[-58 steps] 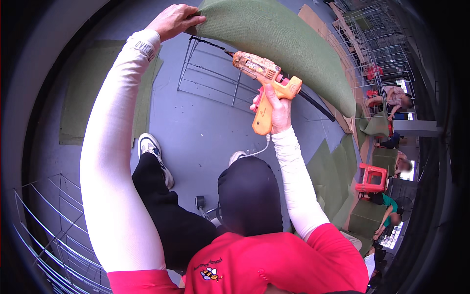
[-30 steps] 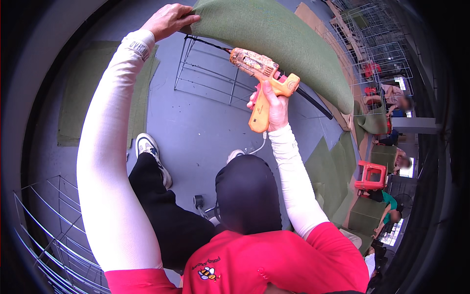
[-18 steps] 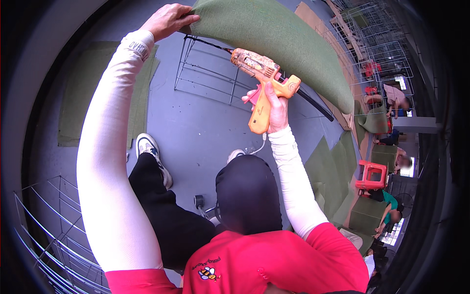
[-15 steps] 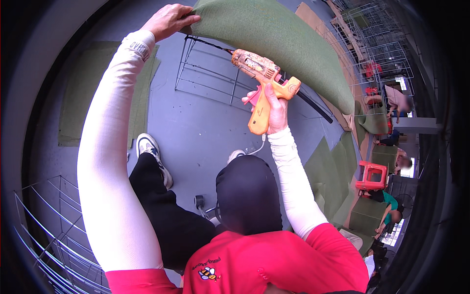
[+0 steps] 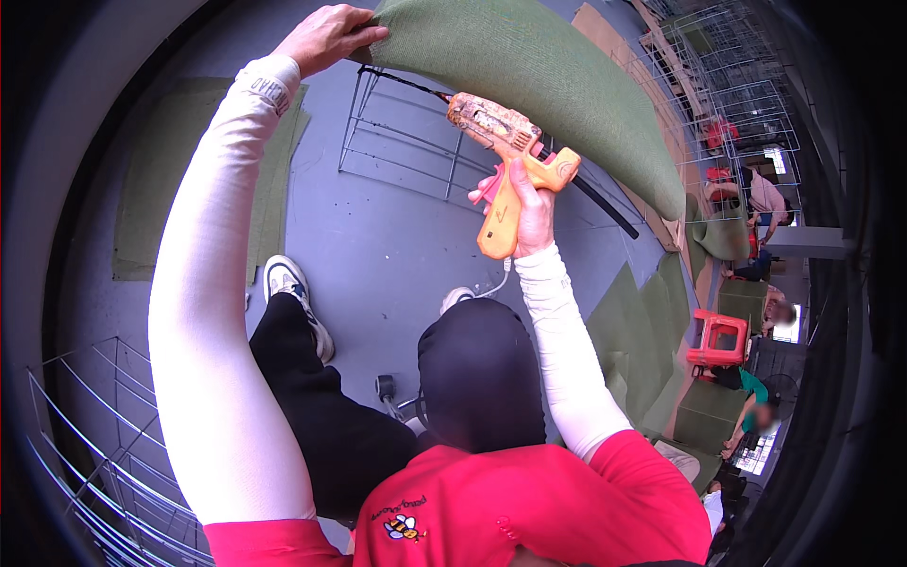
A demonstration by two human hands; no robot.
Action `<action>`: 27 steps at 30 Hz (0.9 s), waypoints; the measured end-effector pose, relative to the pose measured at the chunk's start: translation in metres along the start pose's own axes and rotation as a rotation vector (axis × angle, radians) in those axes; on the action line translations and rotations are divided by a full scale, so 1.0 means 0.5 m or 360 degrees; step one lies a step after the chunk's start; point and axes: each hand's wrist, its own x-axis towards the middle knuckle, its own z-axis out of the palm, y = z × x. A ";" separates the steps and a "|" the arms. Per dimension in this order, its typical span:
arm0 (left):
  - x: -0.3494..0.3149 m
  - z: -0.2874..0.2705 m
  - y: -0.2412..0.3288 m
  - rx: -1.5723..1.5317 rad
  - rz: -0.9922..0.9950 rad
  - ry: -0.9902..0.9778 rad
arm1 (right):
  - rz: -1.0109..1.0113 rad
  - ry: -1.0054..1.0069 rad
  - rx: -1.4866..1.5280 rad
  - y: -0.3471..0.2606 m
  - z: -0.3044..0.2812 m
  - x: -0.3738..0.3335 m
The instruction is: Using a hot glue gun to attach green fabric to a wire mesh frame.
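Note:
My left hand (image 5: 326, 40) pinches the near left corner of a green woven sheet (image 5: 539, 85), which bulges up and away to the right. My right hand (image 5: 535, 210) is wrapped around the handle of an orange, stained glue gun (image 5: 503, 128), its fingers at the pink trigger. A black glue stick (image 5: 607, 206) juts from the back of the gun. The nozzle points left, at a dark-coated bar of a wire frame (image 5: 402, 142) just under the sheet's edge. Whether the nozzle touches the bar, I cannot tell.
Flat green sheets (image 5: 203, 180) lie on the grey floor at left, and more green sheets (image 5: 642, 331) at right. A wire rack (image 5: 104, 444) stands at lower left. A red stool (image 5: 718, 338), stacked wire frames (image 5: 756, 113) and several people are on the right. A cord hangs from the gun.
Both hands and the glue gun stay nearly in place, with only a very slight shift. In the background at right, a person has moved a little.

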 end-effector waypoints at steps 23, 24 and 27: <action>0.004 0.010 -0.010 -0.0023 0.0022 0.0033 | 0.0009 0.0030 0.0008 0.011 -0.012 0.009; 0.007 0.013 -0.005 -0.0003 0.0017 0.0016 | 0.0004 0.0046 0.0015 0.013 -0.016 0.011; 0.007 0.012 0.000 0.0027 0.0018 0.0005 | 0.0029 0.0039 0.0003 0.008 -0.029 0.009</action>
